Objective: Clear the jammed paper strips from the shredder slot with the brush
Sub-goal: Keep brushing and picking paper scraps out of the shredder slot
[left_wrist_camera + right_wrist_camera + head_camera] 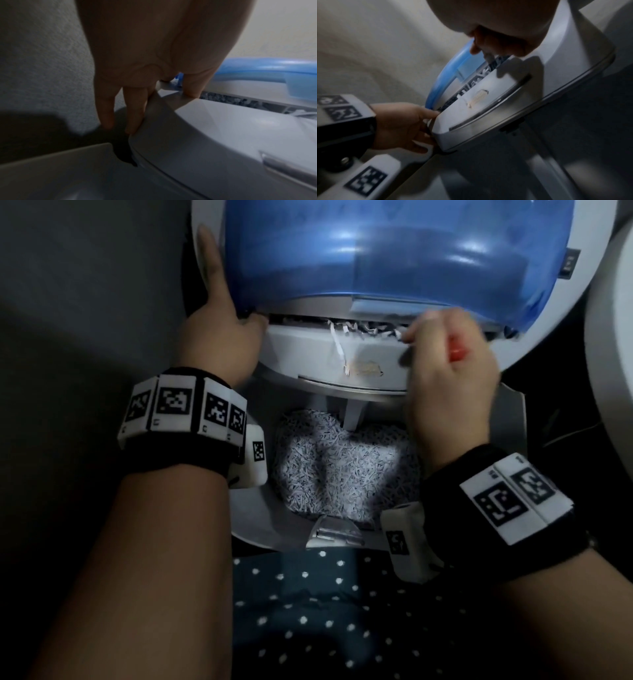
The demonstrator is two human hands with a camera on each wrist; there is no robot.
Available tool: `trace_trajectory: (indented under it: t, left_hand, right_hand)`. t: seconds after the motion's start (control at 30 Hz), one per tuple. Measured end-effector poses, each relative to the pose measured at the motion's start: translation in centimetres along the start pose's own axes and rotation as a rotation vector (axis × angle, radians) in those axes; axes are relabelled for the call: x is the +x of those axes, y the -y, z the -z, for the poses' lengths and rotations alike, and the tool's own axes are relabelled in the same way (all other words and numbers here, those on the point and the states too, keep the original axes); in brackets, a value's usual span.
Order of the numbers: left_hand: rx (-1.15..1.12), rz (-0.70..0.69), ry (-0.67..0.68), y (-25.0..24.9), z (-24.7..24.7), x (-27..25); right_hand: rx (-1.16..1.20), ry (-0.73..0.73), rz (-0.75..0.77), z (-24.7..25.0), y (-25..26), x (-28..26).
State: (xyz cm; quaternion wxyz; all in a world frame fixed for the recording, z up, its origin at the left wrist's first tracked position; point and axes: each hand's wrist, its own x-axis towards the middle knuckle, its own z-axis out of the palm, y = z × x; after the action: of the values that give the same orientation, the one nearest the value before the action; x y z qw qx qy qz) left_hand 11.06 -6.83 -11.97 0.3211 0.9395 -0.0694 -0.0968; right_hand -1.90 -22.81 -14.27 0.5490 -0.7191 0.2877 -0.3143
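Observation:
The white shredder head is tipped up, its blue translucent cover on top. Its slot is packed with jammed paper strips, and one long strip hangs down the front. My left hand grips the head's left corner, thumb at the slot's end, fingers down the side. My right hand holds the red-handled brush, whose tip is at the slot's right part. The bristles are blurred and mostly hidden by my fingers.
Below the head, the open bin holds a heap of shredded paper. Dark polka-dot fabric lies nearest me. A grey wall is close on the left, and a white rounded object stands at the right.

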Motion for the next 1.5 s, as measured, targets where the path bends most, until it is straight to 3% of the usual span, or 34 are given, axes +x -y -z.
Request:
trace_trajectory:
  t: [0.07,0.13,0.2,0.3,0.4,0.47,0.53,0.63,0.7,0.77,0.83,0.9,0.97,1.03,1.13,1.23,1.3,1.4,1.5]
  left_hand:
    - [-0.004,-0.002,-0.003,0.0,0.0,0.0]
    - [-0.003,-0.002,-0.007,0.0,0.0,0.0]
    - [0.002,-0.003,-0.006,-0.1,0.0,-0.1]
    - [0.005,-0.003,-0.001,0.0,0.0,-0.1]
    - [-0.002,-0.002,-0.001,0.0,0.0,-0.1]
    - [-0.009,-0.002,0.003,-0.1,0.0,-0.1]
    - [-0.014,-0.002,0.000,0.1,0.0,0.0]
    - [-0.016,-0.008,-0.004,0.2,0.0,0.1]
    - [-0.009,-0.007,-0.001,0.2,0.0,0.1]
    - [-0.012,-0.010,-0.003,0.2,0.0,0.0]
    - [-0.020,-0.014,-0.002,0.2,0.0,0.1]
    - [-0.022,-0.012,0.004,0.3,0.0,0.1]
    - [-0.023,-0.007,0.002,0.2,0.0,0.1]
    - [-0.025,-0.010,-0.001,0.3,0.0,0.2]
    - [-0.026,-0.013,-0.004,0.3,0.0,0.2]
    - [-0.019,-0.005,-0.004,0.2,0.0,0.1]
    - [-0.026,-0.003,0.002,0.2,-0.1,0.1]
    - [-0.030,-0.007,0.002,0.3,-0.1,0.2]
    - [-0.021,-0.008,0.003,0.3,0.0,0.2]
  right_hand:
    - [-0.036,0.259,0.008,-0.7,-0.1,-0.9]
    - [-0.013,0.402,0.038,-1.1,0.5,-1.7]
    - [0.080,0.311,0.036,-0.7,1.2,-1.7]
    - [0.216,-0.022,0.083,0.3,1.4,-0.5]
    - [0.137,-0.178,0.071,0.6,0.9,0.4]
    - [-0.038,-0.090,0.060,0.2,0.5,0.1]
    - [-0.192,0.117,0.063,-0.5,0.2,-0.6]
    - [-0.128,0.348,0.069,-1.3,0.6,-1.6]
    - [0.031,0.279,0.009,-1.0,1.2,-1.3]
    - [0.137,0.067,-0.009,-0.2,1.4,-0.6]
    - [0.086,-0.128,0.034,0.5,1.1,0.1]
    - [-0.012,-0.208,0.048,0.5,0.8,0.1]
    - [-0.141,-0.104,0.074,0.0,0.3,-0.3]
    - [-0.261,0.108,0.104,-0.7,0.0,-0.9]
    - [-0.099,0.326,0.044,-1.5,0.4,-1.3]
    - [0.161,0.114,-0.059,-0.7,1.3,-0.6]
    - [0.184,-0.077,-0.031,0.7,1.5,0.2]
    - [-0.110,-0.191,0.102,2.1,1.0,1.1]
    - [-0.387,-0.105,0.172,1.5,0.1,0.8]
